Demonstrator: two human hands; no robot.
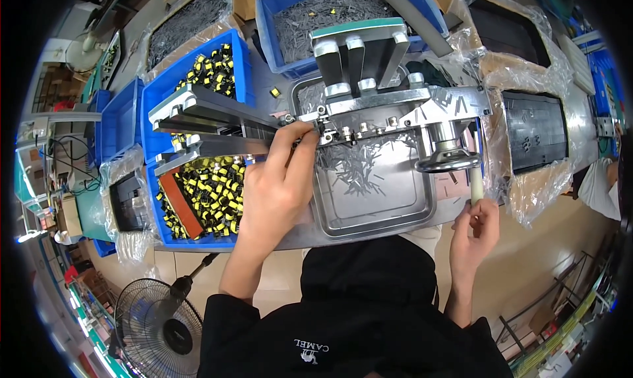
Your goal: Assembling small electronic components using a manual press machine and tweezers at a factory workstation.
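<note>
In front of me stands a metal hand press (379,104) with slanting feed rails. At the left end of its metal bed, my left hand (280,180) has its fingertips pressed together against the small fixture; whatever they pinch is hidden. My right hand (476,230) is closed round the lower end of a pale lever handle (476,185) at the press's right side. Under the press lies a metal tray (376,230) with many loose thin grey strips (356,170). Dark metal rails (224,117) run from the press out over the blue bin on the left.
Small yellow-and-black parts fill a blue bin (204,245), where a red-brown bar (181,203) lies. Another blue bin (264,32) of grey strips stands at the back. Plastic-lined boxes (534,131) sit at right. A black fan (158,322) stands at lower left.
</note>
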